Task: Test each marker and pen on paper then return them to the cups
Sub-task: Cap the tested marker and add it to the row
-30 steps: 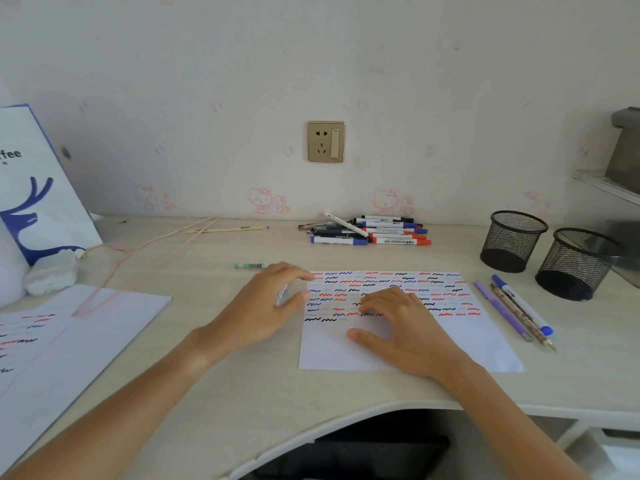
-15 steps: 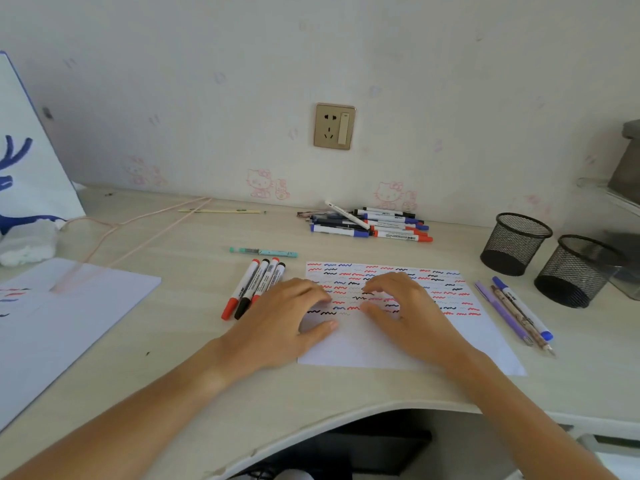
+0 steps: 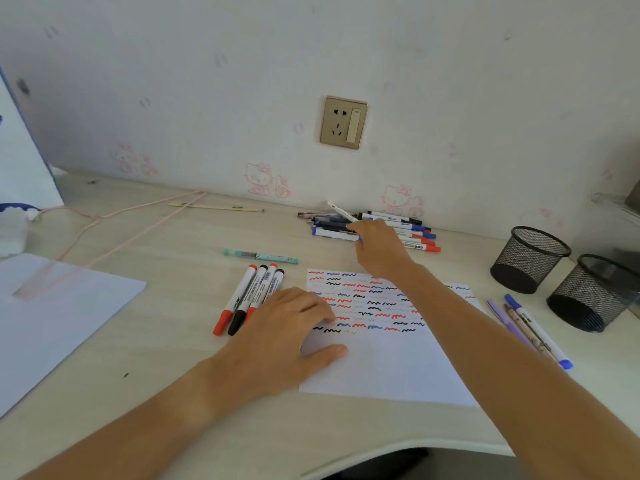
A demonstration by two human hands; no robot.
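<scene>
Step in hand: we judge a fresh marker is being fetched; our right hand [image 3: 379, 249] reaches to the pile of markers and pens [image 3: 388, 228] against the wall, upper centre of the frame
Right fingers: curled down onto the pile; whether they already pinch one marker we cannot tell
Left hand [image 3: 287, 336]: fingers straight and relaxed, flat on the left edge of the test paper [image 3: 381, 365], holding nothing, pinning the sheet to the counter [image 3: 173, 341]
Paper: centre frame, its upper half filled with rows of red, blue and black squiggles
Sorted groups: four capped markers [image 3: 251, 296] just left of the paper; three pens [image 3: 526, 327] at its right edge
Cups: two black mesh cups [image 3: 561, 277], right of frame, look empty
Next move: lift one marker clear of the pile, uncap it, add a squiggle in the blank lower half
Writing: barrels carry labels too small to read
</scene>
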